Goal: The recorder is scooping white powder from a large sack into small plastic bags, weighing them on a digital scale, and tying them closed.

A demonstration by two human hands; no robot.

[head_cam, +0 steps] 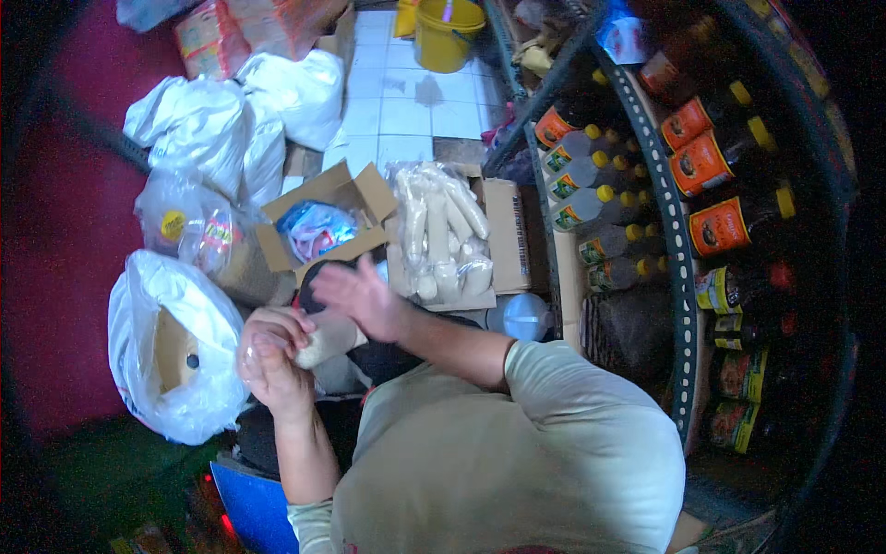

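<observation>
My left hand (277, 360) is closed around the gathered top of a clear plastic bag (324, 341) filled with something white and grainy. Just above the bag is my right hand (360, 294), its fingers apart and slightly blurred; whether it touches the bag I cannot tell. Left of my hands stands an open white sack (208, 298) with a pale material and a small dark round thing inside. Beyond my hands an open cardboard box (374, 190) holds blue and clear plastic. Beside it, several long filled clear bags (439, 215) lie piled on cardboard.
Full white plastic bags (201, 131) and a clear bag (180, 215) stand at the left. A yellow bucket (450, 41) is on the tiled floor. Metal shelving (682, 305) with bottles (578, 176) runs along the right. A blue panel (252, 502) is at lower left.
</observation>
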